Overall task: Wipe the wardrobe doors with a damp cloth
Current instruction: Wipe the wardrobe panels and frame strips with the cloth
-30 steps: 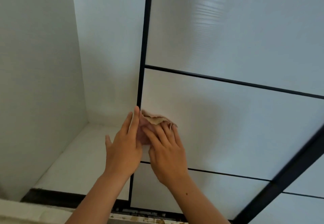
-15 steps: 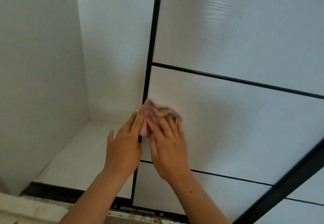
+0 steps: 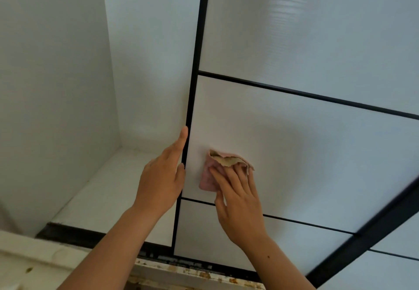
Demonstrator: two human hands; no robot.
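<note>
Right hand point(image 3: 238, 201), fingers flat, presses the cloth point(image 3: 217, 167) on the wardrobe door point(image 3: 294, 153), just right of its black frame edge point(image 3: 192, 85); left hand point(image 3: 161, 183), fingers straight, braces that edge; the panel's long run lies rightward

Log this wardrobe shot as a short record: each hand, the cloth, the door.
left hand: fingers straight, resting along the black edge strip
right hand: spread fingers press the cloth flat
cloth: crumpled, pink and tan, near the left edge of the middle panel
door: white panels split by thin black bars
</note>
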